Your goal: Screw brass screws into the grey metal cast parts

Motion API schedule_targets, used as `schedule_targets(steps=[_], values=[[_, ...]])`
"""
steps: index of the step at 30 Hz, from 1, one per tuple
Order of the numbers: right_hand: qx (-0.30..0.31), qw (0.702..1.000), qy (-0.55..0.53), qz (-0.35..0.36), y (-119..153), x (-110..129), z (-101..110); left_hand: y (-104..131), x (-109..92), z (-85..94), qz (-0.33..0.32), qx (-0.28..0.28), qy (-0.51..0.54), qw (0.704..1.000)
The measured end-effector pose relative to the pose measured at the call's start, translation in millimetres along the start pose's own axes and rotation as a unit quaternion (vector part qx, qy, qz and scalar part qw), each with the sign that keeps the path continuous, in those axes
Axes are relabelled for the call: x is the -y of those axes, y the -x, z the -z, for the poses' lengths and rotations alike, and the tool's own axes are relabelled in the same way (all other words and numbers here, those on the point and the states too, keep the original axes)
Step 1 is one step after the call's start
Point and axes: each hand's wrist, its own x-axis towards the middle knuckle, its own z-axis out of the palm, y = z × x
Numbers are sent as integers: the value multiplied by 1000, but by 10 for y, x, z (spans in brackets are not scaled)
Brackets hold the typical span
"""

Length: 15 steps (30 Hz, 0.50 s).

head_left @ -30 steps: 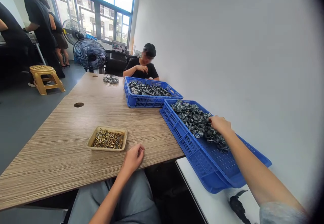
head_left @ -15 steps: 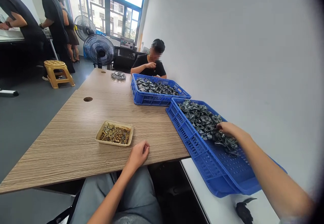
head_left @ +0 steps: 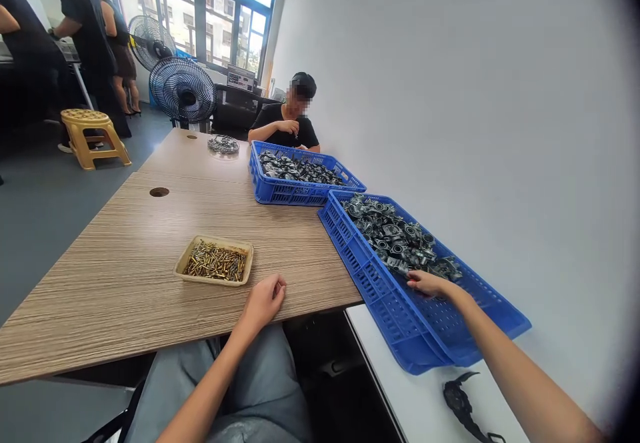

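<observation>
My right hand (head_left: 429,284) reaches into the nearer blue crate (head_left: 373,289). Its fingers are closed at the near edge of a heap of grey metal castings (head_left: 393,233), pinching a metal casting (head_left: 399,266); the fingertips are partly hidden. My left hand (head_left: 265,299) rests at the front edge of the wood-grain table (head_left: 125,303), its fingers curled in, and I see nothing in it. Just left of it stands a cream tray (head_left: 179,271) filled with small brass-coloured pins or screws (head_left: 216,261).
Beyond is a second blue crate (head_left: 285,193) of metal parts, with a seated co-worker (head_left: 283,119) behind it. A round clear container (head_left: 223,145) sits on the far table. A black wristwatch (head_left: 460,403) lies on the white surface (head_left: 385,363). Fans and a yellow stool (head_left: 93,136) stand left.
My right hand has moved from the wall side of the heap toward the crate's near side. The left hand keeps its place on the table. The view has shifted slightly.
</observation>
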Motion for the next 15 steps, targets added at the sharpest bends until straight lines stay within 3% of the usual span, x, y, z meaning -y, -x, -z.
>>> schedule_targets(steps=[6,10,15], values=[[72,995,-25,-66,-50,-83,-244,3,-18,12,-1,3,-7,1000],[66,994,-53,-62,-64,-134,-359,6,-40,23,-1,-3,-10,1000],[40,994,-97,-33,-60,-179,-298,8,-34,19,2,1,-11,1000]])
